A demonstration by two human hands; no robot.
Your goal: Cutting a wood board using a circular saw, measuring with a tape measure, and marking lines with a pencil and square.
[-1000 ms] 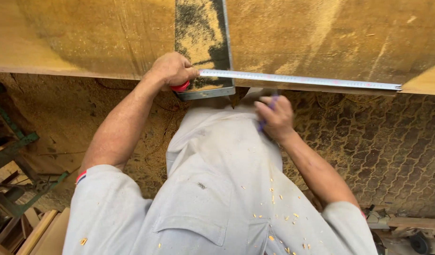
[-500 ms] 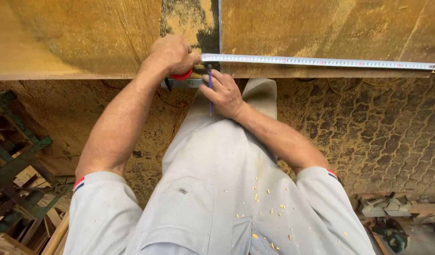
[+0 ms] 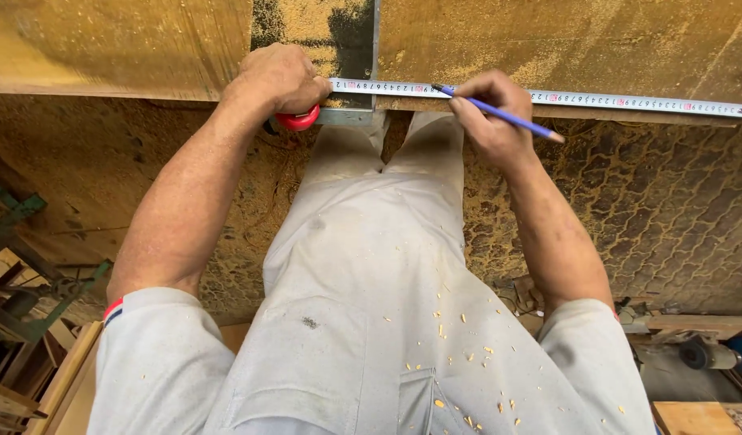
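Tape measure (image 3: 548, 98) lies stretched along the near edge of the board (image 3: 564, 44) on the worktop, left hand (image 3: 280, 78) clamped around its red case (image 3: 298, 120), right hand (image 3: 490, 113) pinching a blue pencil (image 3: 500, 113) with tip at the tape; no mark visible yet.
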